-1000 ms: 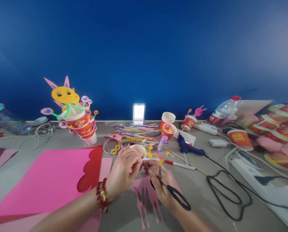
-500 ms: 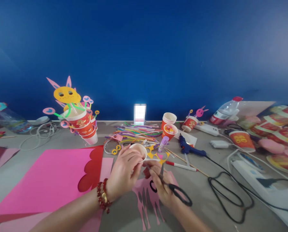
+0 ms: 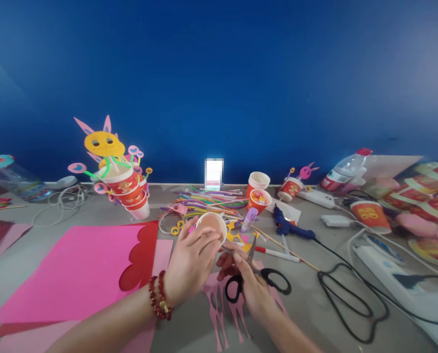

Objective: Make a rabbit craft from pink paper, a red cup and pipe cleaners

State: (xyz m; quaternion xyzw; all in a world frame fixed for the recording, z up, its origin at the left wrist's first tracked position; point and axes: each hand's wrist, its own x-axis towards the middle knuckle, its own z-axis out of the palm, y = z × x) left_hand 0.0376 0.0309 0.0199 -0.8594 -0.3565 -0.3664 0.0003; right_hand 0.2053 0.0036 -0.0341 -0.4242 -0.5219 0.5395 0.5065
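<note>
Cup [image 3: 216,219] in L hand [image 3: 192,259], nr R [image 3: 251,287].

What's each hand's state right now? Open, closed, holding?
Left hand: closed, holding a paper cup.
Right hand: closed, holding black-handled scissors, blades spread.

A plain deep-blue wall [image 3: 219,88] rises before me behind the tabletop [image 3: 185,323], its blue brighter above the middle of the far edge. Towards the far right corner it pales to a hazy grey-blue, with a small dark mark [image 3: 392,138] low down. A thin whitish strip [image 3: 175,184] runs along the grey tabletop's far edge.
</note>
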